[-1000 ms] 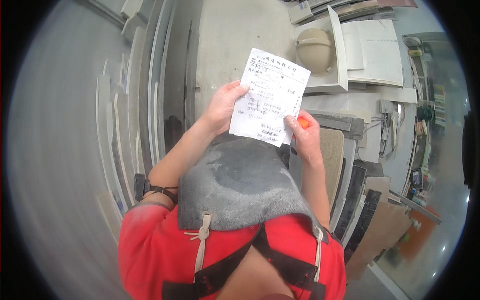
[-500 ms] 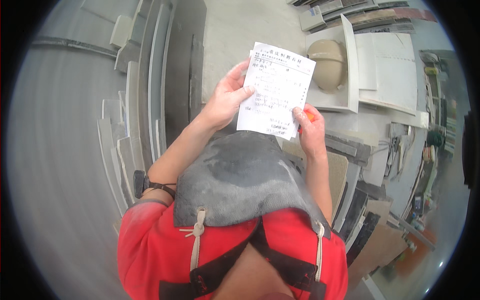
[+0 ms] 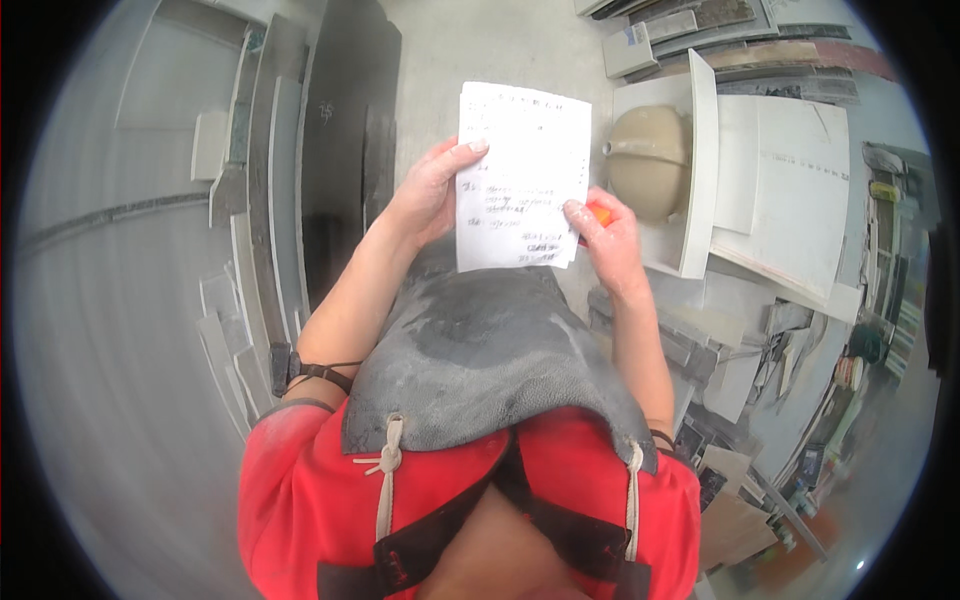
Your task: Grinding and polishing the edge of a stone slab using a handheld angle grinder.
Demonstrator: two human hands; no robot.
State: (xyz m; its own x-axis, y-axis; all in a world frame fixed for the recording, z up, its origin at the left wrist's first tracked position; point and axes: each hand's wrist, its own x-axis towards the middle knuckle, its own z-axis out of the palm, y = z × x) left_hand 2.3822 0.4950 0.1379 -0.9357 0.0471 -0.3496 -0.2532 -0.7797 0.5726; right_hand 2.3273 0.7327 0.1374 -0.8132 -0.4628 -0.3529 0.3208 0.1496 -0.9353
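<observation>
A few white paper sheets [image 3: 520,150] with print and handwriting are held up in front of me, nearly upright in the picture. On their left edge my left hand [image 3: 432,190] is closed, thumb across the front and fingers behind. My right hand [image 3: 610,235] pinches the lower right edge with its thumb on top. Tucked in that same hand is a small orange object [image 3: 599,214], mostly covered by the fingers, so its kind does not show. Below the sheets hangs my dusty grey apron [image 3: 470,340].
Dark and grey slabs [image 3: 345,130] stand on edge along the left. At the right, a beige rounded basin [image 3: 650,165] sits beside a white upright panel [image 3: 698,170] and pale boards [image 3: 780,190]. Stacked strips [image 3: 760,50] lie at the far right; pale floor [image 3: 500,45] stretches ahead.
The sheets have shifted left and turned straighter, both hands moving with them. My view has turned slightly, so the slabs and basin appear in changed positions. Both hands keep their hold.
</observation>
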